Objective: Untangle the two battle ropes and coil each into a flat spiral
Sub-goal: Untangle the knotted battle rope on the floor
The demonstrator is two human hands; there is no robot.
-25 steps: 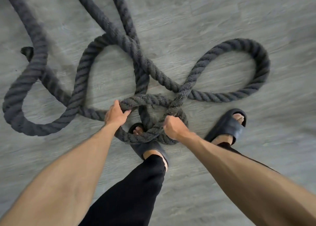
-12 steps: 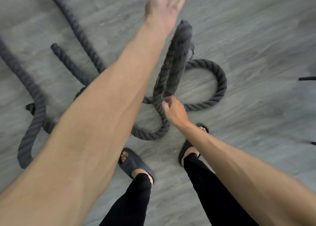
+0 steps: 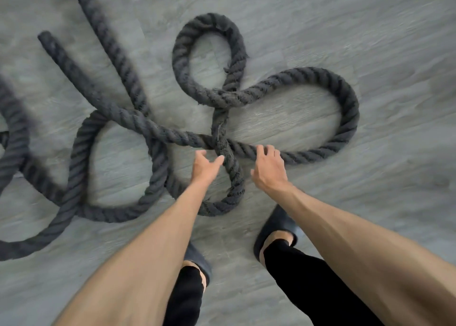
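Thick dark grey battle ropes [image 3: 343, 118] lie tangled on the floor in several loops that cross near the middle at a knot [image 3: 222, 143]. One small loop [image 3: 209, 25] lies flat at the far side, a wide loop curves right, and another loop [image 3: 81, 168] sits left. A loose rope end [image 3: 45, 36] points far left. My left hand [image 3: 203, 166] hovers open with its fingertips at the crossing strand. My right hand [image 3: 267, 168] is open too, fingers spread over the strand that runs right from the crossing.
The floor [image 3: 370, 29] is grey wood-look planks. My two feet in dark slides [image 3: 274, 229] stand just behind the nearest loop, with black trouser legs below. More rope [image 3: 14, 138] runs off the left edge.
The loop that my left hand flung up has landed flat on the far side. My left hand has come back down to the crossing. My right hand has let go of the rope.
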